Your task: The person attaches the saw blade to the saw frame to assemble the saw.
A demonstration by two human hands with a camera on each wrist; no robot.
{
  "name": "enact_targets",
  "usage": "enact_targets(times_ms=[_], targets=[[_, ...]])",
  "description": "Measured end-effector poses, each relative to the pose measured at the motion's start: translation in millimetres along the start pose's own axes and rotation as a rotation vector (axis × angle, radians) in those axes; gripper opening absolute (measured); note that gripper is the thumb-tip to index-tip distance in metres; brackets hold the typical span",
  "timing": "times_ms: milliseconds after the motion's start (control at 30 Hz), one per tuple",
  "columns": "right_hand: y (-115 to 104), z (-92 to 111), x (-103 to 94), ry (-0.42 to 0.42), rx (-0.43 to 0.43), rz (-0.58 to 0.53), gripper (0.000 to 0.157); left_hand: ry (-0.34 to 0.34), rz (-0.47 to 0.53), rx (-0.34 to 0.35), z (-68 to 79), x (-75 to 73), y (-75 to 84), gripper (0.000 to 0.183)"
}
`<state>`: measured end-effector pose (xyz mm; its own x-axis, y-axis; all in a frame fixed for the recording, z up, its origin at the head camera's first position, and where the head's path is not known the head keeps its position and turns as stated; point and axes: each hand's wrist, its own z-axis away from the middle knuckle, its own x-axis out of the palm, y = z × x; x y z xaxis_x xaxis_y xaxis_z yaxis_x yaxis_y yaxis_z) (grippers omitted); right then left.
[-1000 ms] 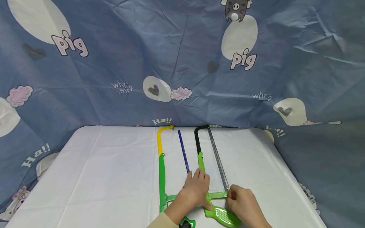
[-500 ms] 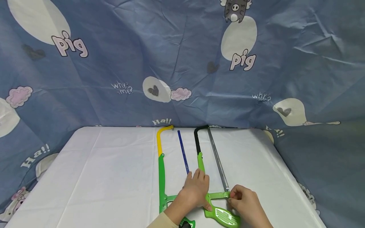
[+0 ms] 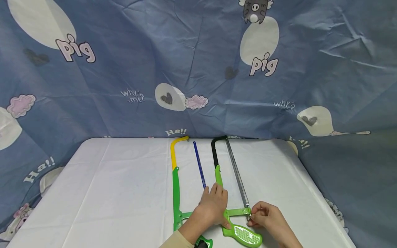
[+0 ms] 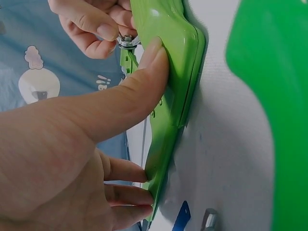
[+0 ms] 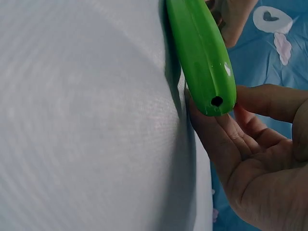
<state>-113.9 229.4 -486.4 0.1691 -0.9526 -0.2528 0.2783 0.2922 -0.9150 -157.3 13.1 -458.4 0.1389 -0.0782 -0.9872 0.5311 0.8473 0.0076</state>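
A light green hacksaw [image 3: 219, 177] with a black front arm lies on the table, a grey blade [image 3: 238, 174] fitted along it. My left hand [image 3: 214, 205] rests on its frame: thumb pressed on the handle [image 4: 168, 53], straight fingertips on the frame farther forward. At the frame's rear end my right hand [image 3: 268, 218] pinches a metal wing nut [image 4: 127, 41] between thumb and fingers. In the right wrist view the handle's butt [image 5: 211, 91] hides the nut.
Left of it lies a darker green hacksaw [image 3: 175, 189] with a yellow front arm, its handle partly behind my left forearm. A blue hacksaw blade [image 3: 199, 165] lies between the two saws. Patterned blue cloth [image 3: 139, 69] hangs behind the white-covered table [image 3: 124, 186].
My right hand has shifted slightly right and its fingers have turned about the wing nut, which shows more now. The left hand and both saws stay in place.
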Motion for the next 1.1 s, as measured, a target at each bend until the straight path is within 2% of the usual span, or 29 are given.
enact_targets(times_ms=[267,533,833,1100], targets=[[3.7,-3.1,-3.0,-0.041,0.018,-0.068,0.020,0.008,-0.003,0.001,-0.7,0.5,-0.4,0.111],[11.2,-5.2,-9.9,-0.143,-0.001,-0.170,0.023,0.007,-0.002,-0.002,-1.4,0.4,-0.6,0.112],[13.4,-6.6,-10.8,-0.156,0.035,-0.156,0.018,0.001,0.020,0.000,-0.8,0.1,-0.9,0.112],[15.3,-7.3,-9.0,-0.157,0.012,-0.158,0.009,0.000,0.023,0.003,-1.2,1.0,-1.7,0.113]])
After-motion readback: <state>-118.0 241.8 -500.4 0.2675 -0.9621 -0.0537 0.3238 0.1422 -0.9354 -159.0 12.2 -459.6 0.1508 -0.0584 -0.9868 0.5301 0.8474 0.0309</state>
